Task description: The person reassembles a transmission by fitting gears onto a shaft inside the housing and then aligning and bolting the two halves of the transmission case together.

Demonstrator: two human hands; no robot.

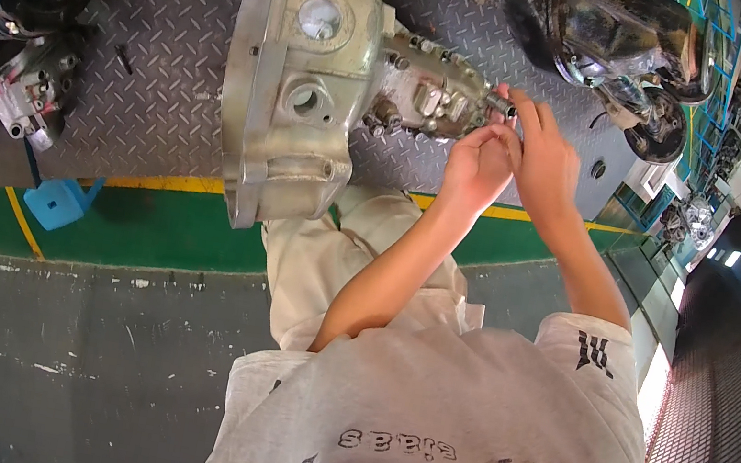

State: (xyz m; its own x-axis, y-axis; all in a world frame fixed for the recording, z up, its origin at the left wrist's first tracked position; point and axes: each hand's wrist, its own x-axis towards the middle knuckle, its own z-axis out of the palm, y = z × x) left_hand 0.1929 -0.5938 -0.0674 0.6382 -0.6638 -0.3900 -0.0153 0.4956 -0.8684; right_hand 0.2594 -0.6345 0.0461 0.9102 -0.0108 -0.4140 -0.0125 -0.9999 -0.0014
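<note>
A silver-grey gearbox housing lies on its side before me, with a broad bell housing (288, 92) at its left and a narrower gear case (431, 91) reaching right. A short ridged metal cylinder (499, 105) sticks out at the narrow end. My right hand (549, 158) is closed there, its bent fingers against the cylinder's tip. Beside it, my left hand (481, 164) is closed too, thumb and fingers pressed together just below the cylinder. The fingers overlap, and whatever the left one pinches is hidden.
Under the gearbox spreads a diamond-plate metal top (178, 36). Another dark, greasy housing (616, 28) lies at the far right. To the left are a small metal assembly (18, 98) and a blue plastic piece (57, 203). A yellow line (174, 184) borders the green strip.
</note>
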